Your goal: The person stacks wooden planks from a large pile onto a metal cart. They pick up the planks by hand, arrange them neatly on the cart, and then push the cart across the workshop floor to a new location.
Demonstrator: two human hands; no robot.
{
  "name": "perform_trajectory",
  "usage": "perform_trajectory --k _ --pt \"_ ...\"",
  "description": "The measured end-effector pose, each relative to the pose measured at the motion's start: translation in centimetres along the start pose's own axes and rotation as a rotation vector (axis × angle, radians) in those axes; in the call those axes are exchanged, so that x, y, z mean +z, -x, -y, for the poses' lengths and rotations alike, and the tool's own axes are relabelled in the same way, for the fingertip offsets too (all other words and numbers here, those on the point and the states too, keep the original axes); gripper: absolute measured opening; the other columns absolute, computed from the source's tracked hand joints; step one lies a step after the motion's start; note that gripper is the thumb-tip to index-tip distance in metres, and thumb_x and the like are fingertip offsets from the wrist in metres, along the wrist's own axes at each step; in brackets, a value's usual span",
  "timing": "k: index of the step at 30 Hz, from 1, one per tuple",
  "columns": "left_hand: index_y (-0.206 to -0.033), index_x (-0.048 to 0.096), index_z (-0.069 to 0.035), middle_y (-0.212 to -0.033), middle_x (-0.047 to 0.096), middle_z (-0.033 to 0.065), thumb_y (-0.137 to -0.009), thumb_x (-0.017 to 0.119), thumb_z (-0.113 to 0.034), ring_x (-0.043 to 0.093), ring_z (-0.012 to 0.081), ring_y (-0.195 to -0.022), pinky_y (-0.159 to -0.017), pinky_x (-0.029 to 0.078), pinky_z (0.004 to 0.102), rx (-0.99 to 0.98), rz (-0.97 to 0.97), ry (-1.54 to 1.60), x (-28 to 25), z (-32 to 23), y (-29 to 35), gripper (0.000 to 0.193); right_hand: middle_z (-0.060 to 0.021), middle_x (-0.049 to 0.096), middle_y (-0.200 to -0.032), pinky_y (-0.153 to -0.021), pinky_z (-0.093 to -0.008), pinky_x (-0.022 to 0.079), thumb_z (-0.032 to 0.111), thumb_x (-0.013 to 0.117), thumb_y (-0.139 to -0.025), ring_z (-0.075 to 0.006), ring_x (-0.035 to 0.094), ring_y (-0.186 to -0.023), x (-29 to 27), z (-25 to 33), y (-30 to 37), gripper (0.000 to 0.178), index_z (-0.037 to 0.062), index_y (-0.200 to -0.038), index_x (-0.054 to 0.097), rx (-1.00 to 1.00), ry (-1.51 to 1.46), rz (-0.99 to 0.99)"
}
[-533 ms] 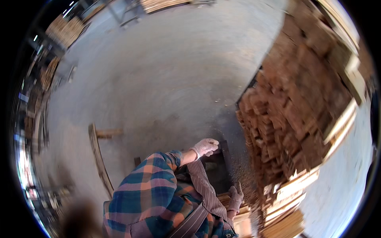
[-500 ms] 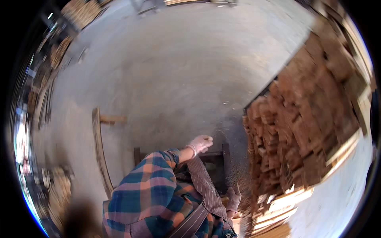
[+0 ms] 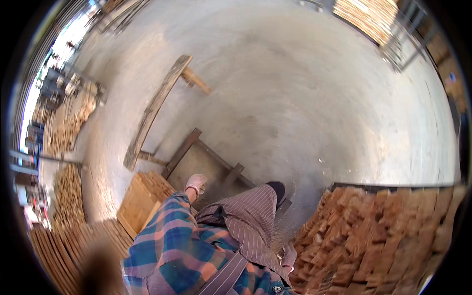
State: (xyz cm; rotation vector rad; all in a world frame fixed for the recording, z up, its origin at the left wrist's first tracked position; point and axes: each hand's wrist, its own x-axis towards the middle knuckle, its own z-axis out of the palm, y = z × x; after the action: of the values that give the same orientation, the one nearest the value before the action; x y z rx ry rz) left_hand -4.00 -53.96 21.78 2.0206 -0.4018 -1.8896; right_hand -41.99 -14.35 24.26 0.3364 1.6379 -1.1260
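Note:
My left hand (image 3: 197,182), in a pale glove, is held out past the plaid sleeve. Its fingers are curled in and nothing shows in them. It is nearest to a dark metal frame (image 3: 216,156) low on the floor and a block of stacked wood (image 3: 142,199). Low at my right side hangs my right hand (image 3: 288,257), gloved too and partly hidden by the striped apron (image 3: 250,211). Its fingers look a little apart, with nothing seen in them. Beside it lies a large pile of reddish-brown wood pieces (image 3: 364,236).
A narrow wooden bench (image 3: 157,110) stands ahead to the left. Long boards (image 3: 81,246) lie at the lower left, with more wood heaps (image 3: 69,191) beyond. A pallet of light wood (image 3: 366,19) and a metal rack (image 3: 408,46) are at the far right.
My view has swung to the left, so the bench, frame and wood pile sit differently. The wood block and long boards at left have come into sight. Both hands still appear to hold nothing.

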Motion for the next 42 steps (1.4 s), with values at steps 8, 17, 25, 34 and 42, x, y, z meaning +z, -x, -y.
perform_trajectory --k 8,17,25,34,42 --pt "-0.090 0.062 -0.010 -0.074 0.059 0.0104 -0.084 0.062 -0.021 0.059 0.0254 -0.060 -0.050 0.049 0.0412 -0.022 -0.302 0.106 0.0 0.6 -1.7 0.013 0.0012 0.048 -0.061 -0.039 -0.0244 0.038 0.006 0.058 -0.086 -0.0110 0.045 -0.044 7.1 14.3 -7.6 0.031 0.0092 -0.117 0.057 0.061 0.166 -0.023" --pt "-0.094 0.061 -0.012 -0.069 0.059 0.0053 -0.084 0.064 -0.018 0.061 0.0210 -0.062 -0.053 0.052 0.0411 0.112 -0.363 0.593 2.7 -16.6 -10.7 0.012 0.0011 0.040 -0.059 -0.039 -0.0251 0.031 0.005 0.055 -0.087 -0.0099 0.040 -0.046 35.0 40.4 -28.3 0.044 0.0029 -0.130 0.047 0.011 0.333 0.340" --pt "-0.093 0.058 -0.010 -0.069 0.059 0.0060 -0.088 0.063 -0.019 0.059 0.0204 -0.053 -0.046 0.052 0.0376 0.289 -0.545 1.200 -0.1 -26.1 -10.9 0.011 -0.0003 0.050 -0.067 -0.047 -0.0260 0.040 0.013 0.063 -0.087 -0.0112 0.049 -0.055 72.7 48.5 -29.1 0.060 -0.0036 -0.140 0.039 -0.190 1.170 0.660" --pt "-0.099 0.058 -0.015 -0.072 0.058 0.0057 -0.090 0.062 -0.029 0.060 0.0225 -0.066 -0.060 0.051 0.0420 0.496 -1.162 0.645 -1.4 -25.6 -21.7 0.017 -0.0100 0.067 -0.089 -0.065 -0.0343 0.050 0.029 0.061 -0.090 -0.0209 0.061 -0.073 107.2 45.6 -33.5 0.057 0.0016 -0.137 0.044 -1.093 2.103 1.088" --pt "-0.114 0.058 -0.012 -0.107 0.060 0.0054 -0.097 0.049 -0.045 0.057 0.0241 -0.099 -0.090 0.046 0.0452 0.590 -0.685 1.831 -14.4 -37.9 -34.9 0.038 -0.0106 0.064 -0.114 -0.091 -0.0360 0.044 0.039 0.062 -0.089 -0.0241 0.058 -0.102 131.5 34.6 -34.1 0.056 0.0030 -0.131 0.052 -0.774 1.591 1.113"
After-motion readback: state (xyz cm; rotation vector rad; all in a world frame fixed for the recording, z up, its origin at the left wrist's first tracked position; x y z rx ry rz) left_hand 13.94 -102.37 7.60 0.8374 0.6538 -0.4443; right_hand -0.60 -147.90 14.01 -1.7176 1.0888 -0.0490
